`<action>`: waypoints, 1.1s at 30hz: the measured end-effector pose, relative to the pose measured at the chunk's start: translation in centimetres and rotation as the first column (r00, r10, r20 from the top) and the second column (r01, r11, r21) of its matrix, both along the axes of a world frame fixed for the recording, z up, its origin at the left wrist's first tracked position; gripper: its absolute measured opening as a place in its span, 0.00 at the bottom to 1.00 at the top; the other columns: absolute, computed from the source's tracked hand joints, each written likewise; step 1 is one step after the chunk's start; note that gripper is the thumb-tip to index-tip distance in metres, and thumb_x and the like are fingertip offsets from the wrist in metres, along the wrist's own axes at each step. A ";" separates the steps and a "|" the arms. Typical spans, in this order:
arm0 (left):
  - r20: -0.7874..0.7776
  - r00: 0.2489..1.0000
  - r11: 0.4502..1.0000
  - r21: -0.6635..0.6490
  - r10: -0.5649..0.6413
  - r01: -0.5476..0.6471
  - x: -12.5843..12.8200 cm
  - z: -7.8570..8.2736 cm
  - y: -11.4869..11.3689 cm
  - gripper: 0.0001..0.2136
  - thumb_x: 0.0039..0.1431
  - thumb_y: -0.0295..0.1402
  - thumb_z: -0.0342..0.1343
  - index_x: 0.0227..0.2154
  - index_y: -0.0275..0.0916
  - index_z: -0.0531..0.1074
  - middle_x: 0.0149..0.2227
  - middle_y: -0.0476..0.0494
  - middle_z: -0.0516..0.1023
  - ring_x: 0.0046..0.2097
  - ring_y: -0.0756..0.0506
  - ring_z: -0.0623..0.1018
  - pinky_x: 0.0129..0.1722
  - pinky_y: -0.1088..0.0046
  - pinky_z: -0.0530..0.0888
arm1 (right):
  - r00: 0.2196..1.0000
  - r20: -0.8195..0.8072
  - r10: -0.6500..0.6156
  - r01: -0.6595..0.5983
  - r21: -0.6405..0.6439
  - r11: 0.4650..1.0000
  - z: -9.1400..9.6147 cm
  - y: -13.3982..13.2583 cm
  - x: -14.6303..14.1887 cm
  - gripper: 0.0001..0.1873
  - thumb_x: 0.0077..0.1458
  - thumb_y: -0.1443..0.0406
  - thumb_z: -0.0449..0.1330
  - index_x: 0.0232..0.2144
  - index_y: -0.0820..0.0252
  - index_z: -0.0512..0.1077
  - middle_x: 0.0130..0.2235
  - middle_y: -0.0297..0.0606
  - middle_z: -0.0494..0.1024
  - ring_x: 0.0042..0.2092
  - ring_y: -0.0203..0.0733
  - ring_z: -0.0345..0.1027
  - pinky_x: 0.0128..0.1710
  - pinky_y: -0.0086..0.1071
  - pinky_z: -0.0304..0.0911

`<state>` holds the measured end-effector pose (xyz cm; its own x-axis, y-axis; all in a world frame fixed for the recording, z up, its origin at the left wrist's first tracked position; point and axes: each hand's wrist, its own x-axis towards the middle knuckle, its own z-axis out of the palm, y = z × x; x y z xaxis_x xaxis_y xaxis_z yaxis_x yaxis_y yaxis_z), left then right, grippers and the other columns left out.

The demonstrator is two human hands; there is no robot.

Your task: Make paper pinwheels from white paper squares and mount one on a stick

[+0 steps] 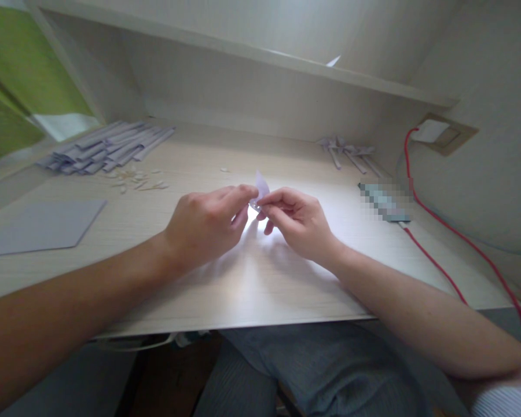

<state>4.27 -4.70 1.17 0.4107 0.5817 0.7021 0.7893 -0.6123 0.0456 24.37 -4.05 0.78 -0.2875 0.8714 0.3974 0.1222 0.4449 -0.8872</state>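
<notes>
Both of my hands meet above the middle of the pale wooden desk [243,289], pinching one small piece of light purple paper [261,186]. My left hand [206,226] is closed, its thumb and forefinger gripping the paper's left side. My right hand [297,223] is closed too, its fingertips pinching the paper's lower right. The paper's pointed tip sticks up between the fingers; the rest of it is hidden by them.
A pile of folded purple paper strips [106,147] lies at the back left, with small pale scraps [136,180] in front of it. A flat purple sheet [43,226] lies at the left. Several folded pieces [349,152] sit back right. A red cable [443,226] runs along the right.
</notes>
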 end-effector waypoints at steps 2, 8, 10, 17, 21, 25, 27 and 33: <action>-0.062 0.998 0.998 0.059 0.013 -0.010 0.0 0.0 0.0 0.11 0.62 0.26 0.55 0.46 0.44 0.75 0.37 0.46 0.86 0.30 0.45 0.81 0.26 0.69 0.68 | 1.000 -0.015 0.003 -0.003 -0.011 1.000 0.0 0.0 0.0 0.06 0.60 0.65 0.62 0.38 0.61 0.78 0.32 0.36 0.82 0.31 0.38 0.78 0.29 0.33 0.76; -0.162 0.986 0.986 0.165 0.029 -0.002 -0.2 0.2 -0.2 0.10 0.63 0.27 0.55 0.44 0.45 0.76 0.39 0.47 0.87 0.29 0.46 0.81 0.24 0.69 0.63 | 0.998 -0.059 0.038 -0.042 -0.067 0.997 0.1 0.1 -0.2 0.06 0.59 0.64 0.63 0.37 0.61 0.78 0.30 0.35 0.82 0.28 0.37 0.77 0.28 0.32 0.76; -0.156 0.988 0.987 0.162 0.013 0.013 -0.2 0.2 -0.3 0.09 0.63 0.27 0.56 0.43 0.45 0.76 0.39 0.48 0.86 0.29 0.46 0.81 0.24 0.69 0.63 | 0.998 -0.059 0.038 -0.043 -0.081 0.996 0.2 0.1 -0.1 0.07 0.58 0.63 0.64 0.37 0.61 0.77 0.30 0.35 0.82 0.28 0.37 0.76 0.27 0.32 0.76; -0.104 0.994 0.989 0.143 -0.023 0.038 -0.1 0.2 -0.2 0.10 0.62 0.25 0.54 0.41 0.44 0.77 0.38 0.47 0.86 0.30 0.46 0.81 0.25 0.70 0.63 | 0.996 -0.080 0.043 -0.052 -0.109 0.993 0.3 0.0 -0.1 0.07 0.57 0.63 0.64 0.36 0.62 0.77 0.30 0.36 0.82 0.26 0.37 0.76 0.27 0.32 0.75; -0.120 0.993 0.987 0.158 0.003 0.016 -0.2 0.2 -0.2 0.10 0.62 0.26 0.56 0.43 0.46 0.77 0.38 0.49 0.86 0.29 0.47 0.80 0.24 0.69 0.63 | 0.994 -0.094 0.060 -0.072 -0.131 0.989 0.5 0.0 -0.1 0.07 0.57 0.63 0.65 0.35 0.61 0.77 0.30 0.35 0.82 0.25 0.35 0.75 0.26 0.31 0.74; -0.134 0.990 0.983 0.185 0.038 -0.013 -0.2 0.2 -0.1 0.10 0.61 0.27 0.57 0.42 0.46 0.77 0.38 0.51 0.87 0.29 0.47 0.81 0.24 0.69 0.62 | 0.992 -0.111 0.062 -0.079 -0.154 0.985 0.5 0.1 0.0 0.07 0.56 0.63 0.65 0.34 0.61 0.76 0.29 0.34 0.82 0.25 0.35 0.75 0.26 0.31 0.74; -0.129 0.991 0.982 0.190 0.038 -0.013 -0.3 0.0 -0.1 0.10 0.60 0.27 0.57 0.42 0.47 0.77 0.38 0.51 0.87 0.29 0.47 0.81 0.23 0.69 0.62 | 0.992 -0.115 0.061 -0.079 -0.167 0.983 0.5 0.2 0.0 0.07 0.56 0.63 0.65 0.34 0.61 0.76 0.29 0.34 0.82 0.25 0.35 0.75 0.25 0.31 0.74; -0.088 0.996 0.984 0.177 -0.006 0.021 -0.3 -0.1 0.0 0.10 0.60 0.26 0.57 0.41 0.46 0.76 0.38 0.50 0.87 0.29 0.46 0.81 0.23 0.68 0.61 | 0.992 -0.106 0.075 -0.090 -0.150 0.985 0.5 0.2 0.0 0.06 0.56 0.64 0.65 0.35 0.61 0.76 0.29 0.34 0.82 0.25 0.35 0.75 0.25 0.31 0.73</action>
